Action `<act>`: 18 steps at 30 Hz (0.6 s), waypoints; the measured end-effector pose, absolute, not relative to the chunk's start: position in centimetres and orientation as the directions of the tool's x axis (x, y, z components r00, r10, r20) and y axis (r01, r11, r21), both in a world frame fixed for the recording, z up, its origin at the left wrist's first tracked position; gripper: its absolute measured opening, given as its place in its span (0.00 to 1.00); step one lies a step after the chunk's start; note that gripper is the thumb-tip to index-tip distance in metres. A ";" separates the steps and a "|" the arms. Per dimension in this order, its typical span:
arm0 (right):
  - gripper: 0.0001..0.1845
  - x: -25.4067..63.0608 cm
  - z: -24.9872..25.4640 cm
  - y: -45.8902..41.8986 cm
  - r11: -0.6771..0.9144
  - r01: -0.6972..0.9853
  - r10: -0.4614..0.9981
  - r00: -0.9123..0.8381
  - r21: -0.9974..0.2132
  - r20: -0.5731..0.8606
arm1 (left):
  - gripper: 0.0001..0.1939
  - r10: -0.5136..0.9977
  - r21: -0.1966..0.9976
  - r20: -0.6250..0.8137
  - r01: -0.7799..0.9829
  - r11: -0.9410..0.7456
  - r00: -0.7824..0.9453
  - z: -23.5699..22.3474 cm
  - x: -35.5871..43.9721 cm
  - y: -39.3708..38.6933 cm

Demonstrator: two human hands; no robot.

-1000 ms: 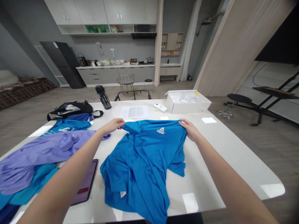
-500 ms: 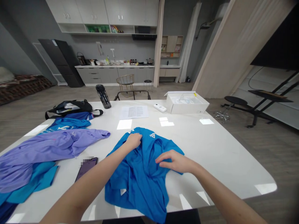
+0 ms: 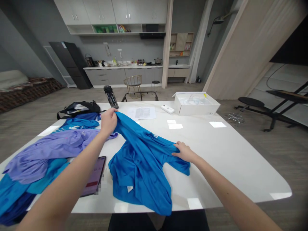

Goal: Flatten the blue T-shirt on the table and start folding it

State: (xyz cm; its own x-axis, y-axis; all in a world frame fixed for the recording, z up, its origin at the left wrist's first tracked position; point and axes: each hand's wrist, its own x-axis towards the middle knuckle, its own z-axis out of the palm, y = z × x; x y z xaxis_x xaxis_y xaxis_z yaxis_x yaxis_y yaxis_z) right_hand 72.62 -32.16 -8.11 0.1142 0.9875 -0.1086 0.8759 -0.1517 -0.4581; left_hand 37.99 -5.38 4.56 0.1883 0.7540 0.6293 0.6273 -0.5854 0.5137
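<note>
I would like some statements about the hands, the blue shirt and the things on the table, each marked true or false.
1. The left hand grips an edge of the blue shirt and lifts it above the table. True.
2. The right hand rests on the white box. False: it pinches the blue shirt; the white box stands far off, open.
3. A phone lies left of the blue shirt. True.
4. The water bottle lies on its side. False: the water bottle stands upright.
5. A purple shirt lies on the left of the table. True.
</note>
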 end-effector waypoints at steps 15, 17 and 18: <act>0.25 79.0 7.6 -28.4 0.032 0.419 0.849 0.468 -0.908 0.245 | 0.23 0.788 0.571 0.315 0.557 -0.603 0.529 12.8 30.8 -5.2; 0.25 79.5 10.2 -28.5 0.050 0.459 0.837 0.465 -0.887 0.288 | 0.22 0.778 0.572 0.477 0.528 -0.628 0.409 15.0 30.9 -5.9; 0.24 79.7 11.4 -28.6 0.068 0.479 0.828 0.462 -0.875 0.317 | 0.22 0.762 0.568 0.546 0.515 -0.642 0.348 16.1 31.0 -6.2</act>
